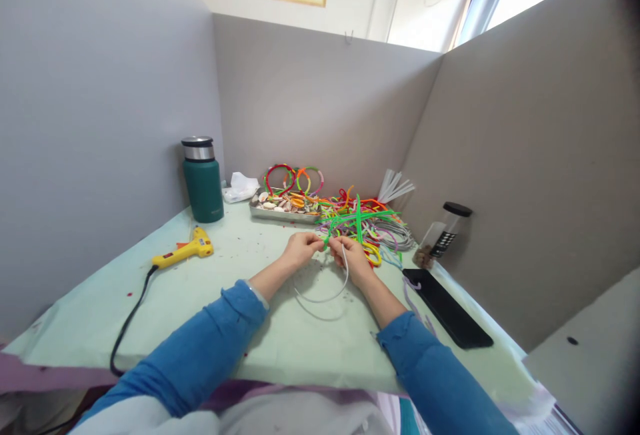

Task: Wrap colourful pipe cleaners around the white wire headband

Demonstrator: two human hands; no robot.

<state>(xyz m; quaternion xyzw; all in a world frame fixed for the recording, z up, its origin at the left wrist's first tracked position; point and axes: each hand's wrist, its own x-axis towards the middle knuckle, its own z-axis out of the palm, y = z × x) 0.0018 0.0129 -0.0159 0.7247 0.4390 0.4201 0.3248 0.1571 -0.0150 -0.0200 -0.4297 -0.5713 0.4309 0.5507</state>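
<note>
Over the middle of the table, my left hand (302,249) and my right hand (354,259) are close together, fingertips pinched. A short bit of green pipe cleaner (326,243) shows between them, in the grip of my left fingers. A thin pale grey wire hoop (346,276) hangs below and curves from my right fingers round towards the left hand; my right hand is closed on it. The fingertips hide how wire and pipe cleaner meet. Just behind the hands lies a tangled pile of coloured pipe cleaners (359,218).
A metal tray (285,216) of shells, with coloured hoops (281,180), stands at the back. Left are a green bottle (203,188), tissues (242,187) and a corded yellow glue gun (185,249). Right are a black phone (447,308) and a clear jar (443,235). Partitions enclose the table.
</note>
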